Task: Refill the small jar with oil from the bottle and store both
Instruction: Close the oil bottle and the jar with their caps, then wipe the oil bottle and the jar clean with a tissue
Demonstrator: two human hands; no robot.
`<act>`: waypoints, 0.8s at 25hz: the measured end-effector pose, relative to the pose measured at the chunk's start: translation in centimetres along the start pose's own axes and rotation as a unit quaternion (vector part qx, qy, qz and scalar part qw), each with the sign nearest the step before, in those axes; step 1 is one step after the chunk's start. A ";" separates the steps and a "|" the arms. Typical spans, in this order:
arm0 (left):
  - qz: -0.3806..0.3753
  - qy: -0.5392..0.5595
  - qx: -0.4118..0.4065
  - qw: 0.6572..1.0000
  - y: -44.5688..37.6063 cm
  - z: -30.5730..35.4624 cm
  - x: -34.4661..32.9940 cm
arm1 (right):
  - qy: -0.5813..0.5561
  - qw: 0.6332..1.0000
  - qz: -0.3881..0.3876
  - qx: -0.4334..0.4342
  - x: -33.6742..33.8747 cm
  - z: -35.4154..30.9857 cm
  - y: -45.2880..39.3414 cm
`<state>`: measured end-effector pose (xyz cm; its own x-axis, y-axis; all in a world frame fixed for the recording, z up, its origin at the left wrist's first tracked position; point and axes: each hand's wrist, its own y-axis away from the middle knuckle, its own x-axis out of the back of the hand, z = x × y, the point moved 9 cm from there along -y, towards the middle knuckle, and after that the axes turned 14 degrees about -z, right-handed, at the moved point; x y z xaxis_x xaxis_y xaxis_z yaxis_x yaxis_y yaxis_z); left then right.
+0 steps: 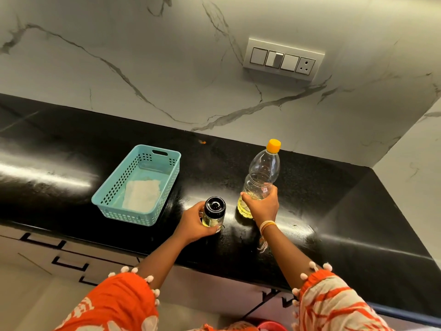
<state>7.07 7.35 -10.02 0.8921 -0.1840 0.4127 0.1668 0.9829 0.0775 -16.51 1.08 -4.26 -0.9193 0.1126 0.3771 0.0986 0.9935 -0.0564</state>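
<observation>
**On the surface: jar and bottle both in hand, both capped**

At the near edge of the black surface (pixel 71 144), centre of view, stand the task's two vessels. The small jar (pixel 213 215) sits upright with its black lid (pixel 215 204) on; the left hand (pixel 193 223) grasps it, fingers curled round the glass from the nine o'clock side. Just beside it, at three o'clock, the oil bottle (pixel 260 177) stands with its yellow cap (pixel 273 145) on; the right hand (pixel 262 204) grips its lower body. A teal basket (pixel 107 197) lies at ten o'clock from the jar, well apart, with a pale cloth (pixel 142 194) folded in its near end.

Assessment: both vessels show yellow oil and both are closed, so either the pour has not begun or it is done and storing is in hand — the view does not settle which. If storing, recommend lifting each vessel upright, one at a time, and checking both closures are tight first; the basket seems the likely place. If pouring, both lids must come off, with the jar steadied flat.

Not established — the oil level in the jar, largely masked by fingers; whether the closures are fully tightened; the bottle's base, hidden behind the right hand.
</observation>
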 end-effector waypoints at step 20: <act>0.053 -0.020 0.084 0.995 1.6 -0.4 -0.5 | 0.020 0.998 -0.053 -0.013 0.9 0.1 5.4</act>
<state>7.06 9.02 -10.46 0.8827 -0.0824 0.4626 -0.0027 0.9836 0.1803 -16.79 6.52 -4.31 -0.9093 0.0070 0.4162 0.0118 0.9999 0.0090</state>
